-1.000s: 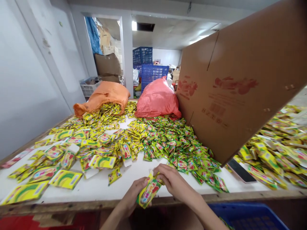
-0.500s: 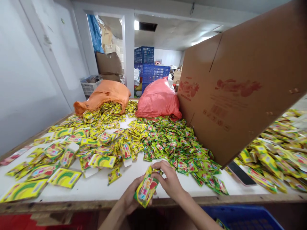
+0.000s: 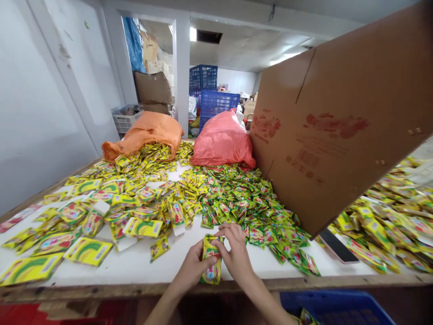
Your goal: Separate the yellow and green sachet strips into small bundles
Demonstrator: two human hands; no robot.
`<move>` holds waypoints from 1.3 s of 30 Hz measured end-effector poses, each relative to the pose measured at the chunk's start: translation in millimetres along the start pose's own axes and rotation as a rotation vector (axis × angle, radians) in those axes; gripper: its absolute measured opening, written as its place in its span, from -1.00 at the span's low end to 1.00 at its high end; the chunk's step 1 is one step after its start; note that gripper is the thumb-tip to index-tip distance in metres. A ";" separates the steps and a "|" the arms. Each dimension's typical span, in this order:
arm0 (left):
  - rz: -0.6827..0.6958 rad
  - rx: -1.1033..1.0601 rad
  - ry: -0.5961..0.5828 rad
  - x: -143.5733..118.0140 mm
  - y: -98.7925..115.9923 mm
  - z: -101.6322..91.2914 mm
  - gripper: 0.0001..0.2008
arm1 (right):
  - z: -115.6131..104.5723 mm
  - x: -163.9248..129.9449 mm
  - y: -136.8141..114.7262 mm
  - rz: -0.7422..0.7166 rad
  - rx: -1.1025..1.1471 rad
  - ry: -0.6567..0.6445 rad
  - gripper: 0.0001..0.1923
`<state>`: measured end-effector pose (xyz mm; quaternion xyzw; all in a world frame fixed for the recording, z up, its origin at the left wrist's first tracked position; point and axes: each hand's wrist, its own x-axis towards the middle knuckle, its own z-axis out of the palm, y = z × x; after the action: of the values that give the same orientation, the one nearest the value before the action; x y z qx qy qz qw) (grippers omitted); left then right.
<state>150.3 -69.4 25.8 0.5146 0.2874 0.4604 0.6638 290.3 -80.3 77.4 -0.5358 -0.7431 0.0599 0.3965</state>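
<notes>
The left hand (image 3: 193, 267) and the right hand (image 3: 236, 253) pinch one yellow-green packet (image 3: 211, 263) between them, fingers closed on its left and right edges, holding it upright over the near edge of the white table (image 3: 142, 266). Just beyond the packet a heap of green sachets (image 3: 246, 205) spreads across the table. Left of the packet lie yellow packets (image 3: 111, 212). Right of it a tilted cardboard box (image 3: 338, 122) leans, with a phone (image 3: 336, 246) below. Far behind the packet sit an orange sack (image 3: 149, 133) and a pink sack (image 3: 221, 140).

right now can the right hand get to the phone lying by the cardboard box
Probably yes: the right hand holds a packet with the left hand, but bare table lies between it and the phone.
</notes>
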 end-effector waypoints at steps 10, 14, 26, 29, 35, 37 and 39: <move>0.059 0.049 0.031 -1.1 -13.8 -9.5 -0.67 | 15.0 -5.9 7.8 -0.043 -0.025 -0.211 -0.84; -0.004 0.015 0.104 -6.3 -14.7 -8.6 -0.57 | 17.8 -16.3 20.6 0.093 0.184 -0.189 -0.91; 0.013 0.277 0.128 -10.0 -5.1 -12.1 -0.86 | 37.8 -25.3 32.1 0.309 0.646 -0.173 -0.77; 0.055 0.324 0.179 -10.2 -0.4 -14.2 -0.87 | 38.8 -21.8 30.9 0.282 0.643 -0.165 -0.76; 0.078 0.234 0.209 -9.6 5.4 -16.7 -0.67 | 41.1 -22.3 26.0 0.280 0.623 -0.093 -0.72; 0.087 0.324 0.194 -10.2 9.0 -16.4 -0.79 | 35.9 -20.7 23.1 0.225 0.579 -0.149 -0.77; 0.119 0.399 0.217 -11.4 13.7 -14.3 -0.82 | 29.9 -18.8 19.2 0.171 0.536 -0.181 -0.80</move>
<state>129.0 -73.1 33.3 0.5991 0.4116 0.4856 0.4856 287.2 -78.1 37.4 -0.4651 -0.6853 0.3348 0.4494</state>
